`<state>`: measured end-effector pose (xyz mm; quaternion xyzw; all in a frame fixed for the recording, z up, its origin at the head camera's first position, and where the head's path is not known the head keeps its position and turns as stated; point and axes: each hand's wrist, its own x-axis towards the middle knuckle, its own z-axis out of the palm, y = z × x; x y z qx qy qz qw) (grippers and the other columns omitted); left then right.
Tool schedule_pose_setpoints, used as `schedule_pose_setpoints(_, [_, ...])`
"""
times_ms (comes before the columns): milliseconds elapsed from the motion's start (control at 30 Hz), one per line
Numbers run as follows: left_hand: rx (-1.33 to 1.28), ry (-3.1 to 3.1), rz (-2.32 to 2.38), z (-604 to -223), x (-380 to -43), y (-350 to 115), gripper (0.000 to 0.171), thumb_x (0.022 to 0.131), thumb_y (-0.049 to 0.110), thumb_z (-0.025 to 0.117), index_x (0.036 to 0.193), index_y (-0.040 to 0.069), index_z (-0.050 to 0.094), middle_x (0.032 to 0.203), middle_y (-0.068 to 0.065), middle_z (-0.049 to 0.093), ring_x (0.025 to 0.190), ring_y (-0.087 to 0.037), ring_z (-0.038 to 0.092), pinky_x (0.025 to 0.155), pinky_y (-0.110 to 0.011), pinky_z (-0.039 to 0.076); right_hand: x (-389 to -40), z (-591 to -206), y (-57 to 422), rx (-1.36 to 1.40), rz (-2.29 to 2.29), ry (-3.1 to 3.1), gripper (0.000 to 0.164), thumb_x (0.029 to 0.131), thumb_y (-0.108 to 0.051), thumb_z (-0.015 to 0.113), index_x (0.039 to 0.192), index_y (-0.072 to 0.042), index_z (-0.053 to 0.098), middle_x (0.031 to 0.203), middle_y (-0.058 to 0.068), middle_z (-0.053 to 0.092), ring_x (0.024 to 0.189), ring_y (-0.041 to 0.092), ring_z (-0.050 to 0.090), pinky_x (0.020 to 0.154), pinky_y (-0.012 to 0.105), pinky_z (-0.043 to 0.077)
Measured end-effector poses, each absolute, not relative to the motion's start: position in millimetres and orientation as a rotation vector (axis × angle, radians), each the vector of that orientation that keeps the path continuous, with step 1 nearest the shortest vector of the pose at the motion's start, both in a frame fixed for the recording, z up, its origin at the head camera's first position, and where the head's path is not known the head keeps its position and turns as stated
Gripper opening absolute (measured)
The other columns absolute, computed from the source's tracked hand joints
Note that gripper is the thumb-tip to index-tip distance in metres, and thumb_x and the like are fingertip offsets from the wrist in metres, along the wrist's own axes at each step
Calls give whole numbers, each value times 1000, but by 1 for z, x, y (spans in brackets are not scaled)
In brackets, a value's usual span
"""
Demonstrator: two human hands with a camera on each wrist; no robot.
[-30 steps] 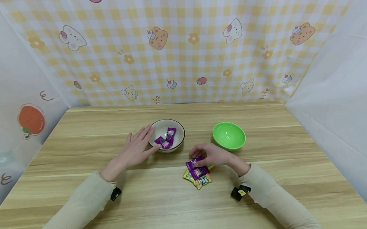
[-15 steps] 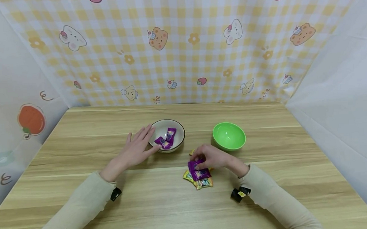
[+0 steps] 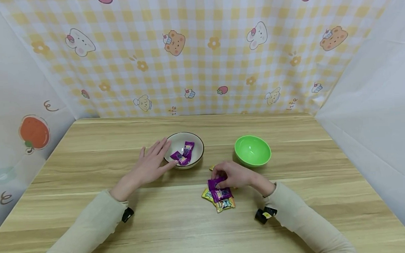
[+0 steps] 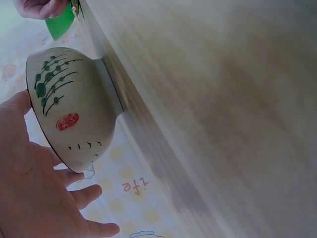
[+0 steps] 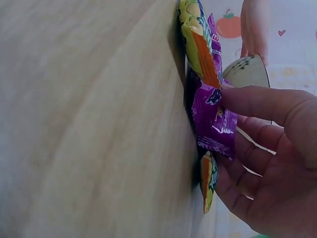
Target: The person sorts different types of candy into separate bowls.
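My left hand [image 3: 149, 166] has its fingers spread straight along the left rim of a white bowl [image 3: 177, 141], which has a dark edge. In the left wrist view the bowl's outside [image 4: 59, 94] shows green leaves and a red mark. Purple candies [image 3: 187, 151] lie inside it. My right hand [image 3: 235, 173] is over a small pile in front of the bowls, its thumb and fingers pinching a purple-wrapped candy [image 5: 218, 124]. Another purple candy [image 3: 222, 195] lies just in front, on top of yellow-wrapped candies [image 3: 225, 205]. The right hand hides part of the pile.
An empty green bowl [image 3: 253, 151] stands behind the right hand. A yellow wrapper corner [image 3: 212, 168] shows beyond the right fingers. The wooden table [image 3: 159, 224] ends at a checked cloth [image 3: 200, 67] at the back, with pale cloths at both sides.
My right hand has drawn slightly toward me, its fingers closing in on the purple candy. The pile has shifted a little, and a yellow corner came into view behind. The left hand stays still.
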<state>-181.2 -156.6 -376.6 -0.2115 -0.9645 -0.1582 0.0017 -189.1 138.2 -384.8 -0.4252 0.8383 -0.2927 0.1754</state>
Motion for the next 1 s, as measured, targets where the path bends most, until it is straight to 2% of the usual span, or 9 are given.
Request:
schedule_pose_setpoints(233, [-665, -3029, -497, -377, -181, -157, 76, 87, 56, 39, 142, 8, 15, 146, -11, 9, 129, -33, 10, 94, -62, 2, -191, -388, 141, -1148, -929, 2316, 16, 76, -7, 67, 90, -11, 61, 80, -7, 57, 73, 7, 53, 67, 24, 45])
schedule_pose_setpoints(567, [-661, -3030, -509, -376, -180, -156, 76, 87, 56, 38, 142, 9, 15, 146, -10, 8, 129, -33, 11, 94, -61, 2, -195, -385, 145, -1042, -1037, 2261, 16, 77, -9, 67, 91, -9, 60, 79, -2, 57, 73, 12, 54, 67, 27, 46])
schedule_pose_setpoints(767, [-653, -3034, -514, -376, -180, -156, 76, 87, 56, 38, 142, 8, 15, 146, -9, 7, 129, -33, 11, 94, -61, 2, -196, -380, 147, -954, -1159, 2213, 19, 77, -7, 67, 94, -3, 58, 80, 3, 57, 74, 16, 54, 67, 28, 46])
schedule_pose_setpoints(933, [-653, -3034, -516, -376, -181, -156, 77, 87, 56, 38, 142, 9, 15, 146, -10, 8, 129, -33, 11, 94, -61, 2, -192, -356, 144, -841, -1281, 2202, 20, 78, 0, 64, 96, 4, 57, 81, 8, 57, 73, 21, 54, 66, 28, 46])
schedule_pose_setpoints(1000, [-655, -3033, -512, -376, -181, -156, 77, 86, 57, 38, 142, 8, 15, 146, -10, 8, 129, -34, 11, 94, -62, 2, -194, -355, 145, -774, -1318, 2214, 21, 78, -3, 64, 97, 3, 57, 82, 8, 57, 75, 20, 54, 65, 27, 46])
